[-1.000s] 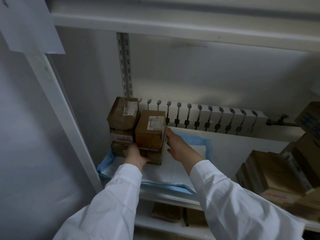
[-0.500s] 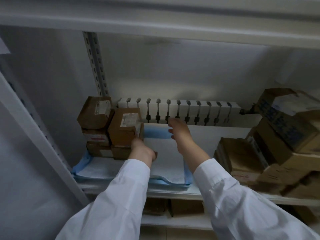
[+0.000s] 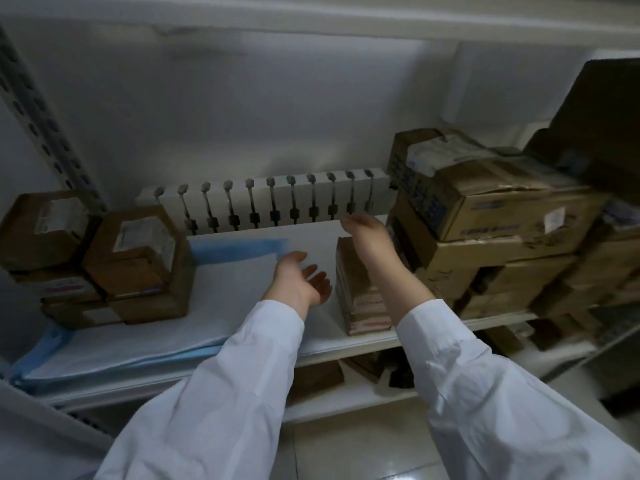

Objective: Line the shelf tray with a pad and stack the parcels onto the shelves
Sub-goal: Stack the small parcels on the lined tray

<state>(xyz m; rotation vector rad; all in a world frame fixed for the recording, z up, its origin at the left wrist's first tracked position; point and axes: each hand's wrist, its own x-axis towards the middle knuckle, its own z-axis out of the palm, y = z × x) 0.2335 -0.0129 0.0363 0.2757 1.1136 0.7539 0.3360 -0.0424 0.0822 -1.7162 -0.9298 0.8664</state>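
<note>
Left hand (image 3: 300, 279) and right hand (image 3: 367, 233) reach forward, fingers relaxed.

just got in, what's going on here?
A person in white sleeves is stocking a shelf. A blue-edged pad lines its left part, with brown parcels stacked on it at the far left. Both hands are empty and open: the left hand hovers over the pad, the right hand reaches over an upright parcel beside the pile of boxes on the right.
</note>
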